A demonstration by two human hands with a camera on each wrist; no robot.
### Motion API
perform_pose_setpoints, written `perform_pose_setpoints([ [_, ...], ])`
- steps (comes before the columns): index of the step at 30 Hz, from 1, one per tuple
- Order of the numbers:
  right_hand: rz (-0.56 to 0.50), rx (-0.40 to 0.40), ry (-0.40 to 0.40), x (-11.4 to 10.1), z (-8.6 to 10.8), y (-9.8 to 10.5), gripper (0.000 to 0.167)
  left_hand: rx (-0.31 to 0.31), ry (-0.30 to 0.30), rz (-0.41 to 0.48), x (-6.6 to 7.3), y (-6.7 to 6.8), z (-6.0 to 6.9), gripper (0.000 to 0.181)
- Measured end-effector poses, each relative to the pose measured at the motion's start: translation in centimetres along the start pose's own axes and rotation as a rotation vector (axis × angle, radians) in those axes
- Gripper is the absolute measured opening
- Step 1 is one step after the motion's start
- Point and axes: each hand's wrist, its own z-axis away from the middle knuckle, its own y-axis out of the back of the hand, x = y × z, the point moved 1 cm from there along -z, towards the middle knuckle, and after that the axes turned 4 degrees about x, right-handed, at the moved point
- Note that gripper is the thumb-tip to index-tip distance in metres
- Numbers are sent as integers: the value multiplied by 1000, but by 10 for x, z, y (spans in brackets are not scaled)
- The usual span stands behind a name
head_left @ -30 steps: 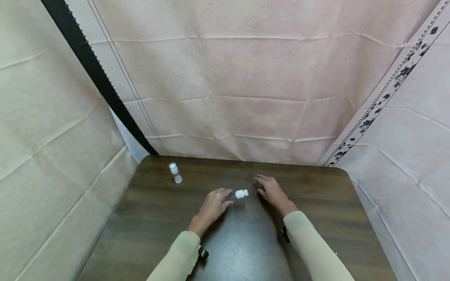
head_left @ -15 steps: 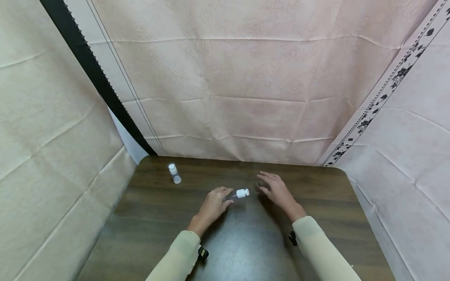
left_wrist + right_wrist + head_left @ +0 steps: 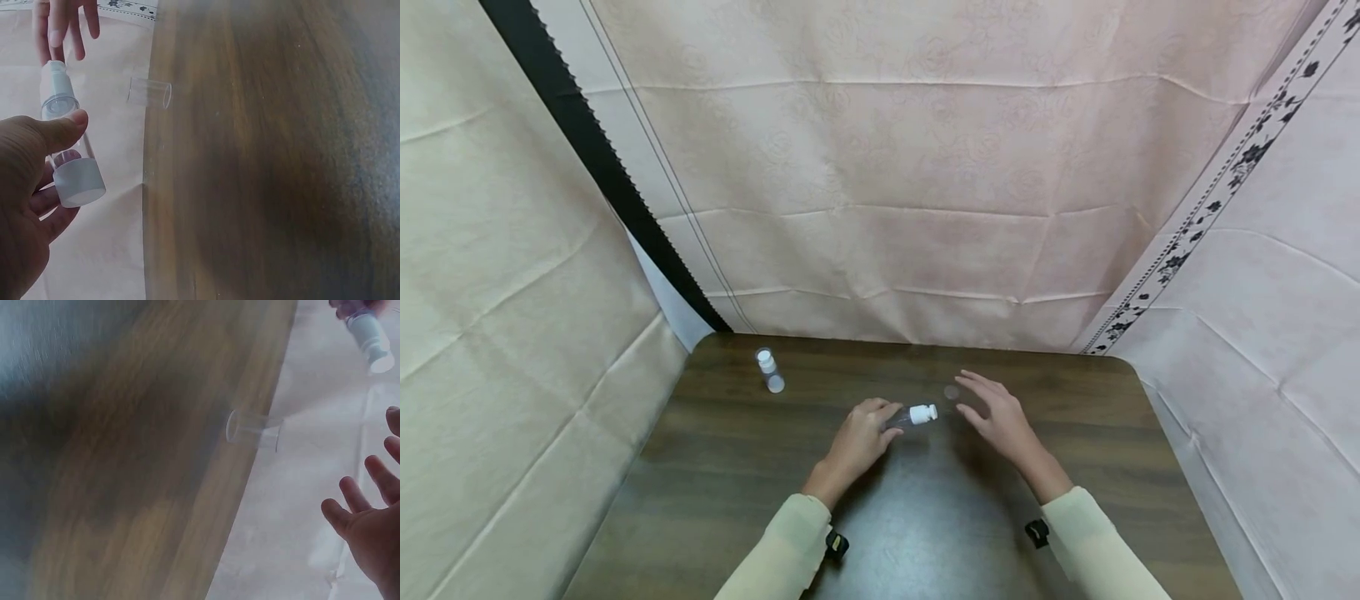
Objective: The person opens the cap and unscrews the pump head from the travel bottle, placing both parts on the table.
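Note:
My left hand (image 3: pixel 859 433) grips a small clear pump bottle (image 3: pixel 74 142) between thumb and fingers. The bottle has a white pump top (image 3: pixel 922 414) pointing right and a white base (image 3: pixel 79 182). My right hand (image 3: pixel 1006 421) is apart from the bottle, its fingers spread and holding nothing. Close to those fingertips, a clear cylindrical cap (image 3: pixel 951 392) stands on the table; both wrist views show it too, as a see-through cap (image 3: pixel 149 92) in the left one. Part of the bottle's body is hidden by my left hand.
A second small bottle (image 3: pixel 771 371) with a white top stands at the back left of the brown wooden table (image 3: pixel 715 467). Pale cloth (image 3: pixel 887 208) hangs behind the table and along both sides.
My right hand has drawn back to the right from the clear cap, its fingers opening and the cap coming into sight. The left hand and its bottle have shifted very slightly right.

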Motion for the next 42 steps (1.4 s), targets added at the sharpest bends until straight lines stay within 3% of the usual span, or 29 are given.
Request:
perform_pose_setpoints([
  [9,-74,36,-65,-12,20,6,53,-7,-19,-25,7,0,-2,41],
  [16,-204,-18,-202,-29,28,3,54,-15,-52,-72,14,1,-2,41],
  [27,-372,-39,-289,-39,32,-12,43,41,-121,-82,23,-7,-1,41],
  [34,-375,-56,-316,-40,34,-16,36,87,-174,-99,25,-9,-1,39],
  [42,-366,-68,-358,-42,34,-17,31,74,-190,-102,30,-10,-1,38],
])
